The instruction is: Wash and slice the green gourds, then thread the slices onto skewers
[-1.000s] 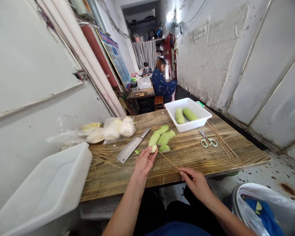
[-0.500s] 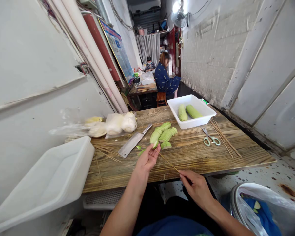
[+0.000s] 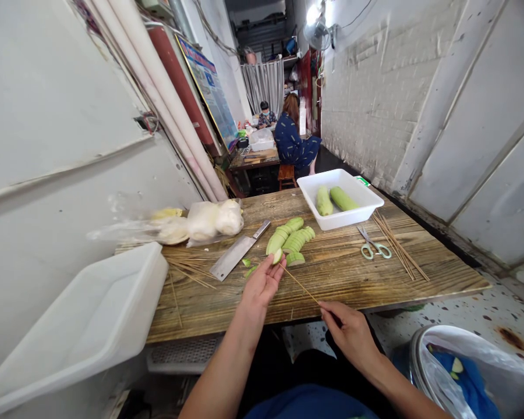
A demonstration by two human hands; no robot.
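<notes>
My left hand (image 3: 262, 283) is closed on a pale green vegetable slice (image 3: 278, 256), held by the fingertips over the table. A thin wooden skewer (image 3: 303, 287) runs from my right hand (image 3: 348, 330) up to the left fingers. The right fingers pinch its near end. Whether the tip is in the slice cannot be made out. Just beyond my left hand lie rows of sliced green vegetable (image 3: 297, 238). Left of them a cleaver (image 3: 234, 256) lies flat, with small green scraps (image 3: 250, 270) beside its blade.
A white tray (image 3: 367, 205) holds two whole peeled vegetables (image 3: 343, 198). Scissors (image 3: 374, 244) and loose skewers (image 3: 399, 244) lie at right, more skewers (image 3: 187, 263) at left. A bagged white bundle (image 3: 209, 221), a big white bin (image 3: 126, 308) and a lined bucket (image 3: 423, 343) surround me. Two people sit beyond.
The slice in my left fingers has turned to show more of its pale cut face. My right hand with the skewer has barely shifted. The nearer seated person's head has turned away.
</notes>
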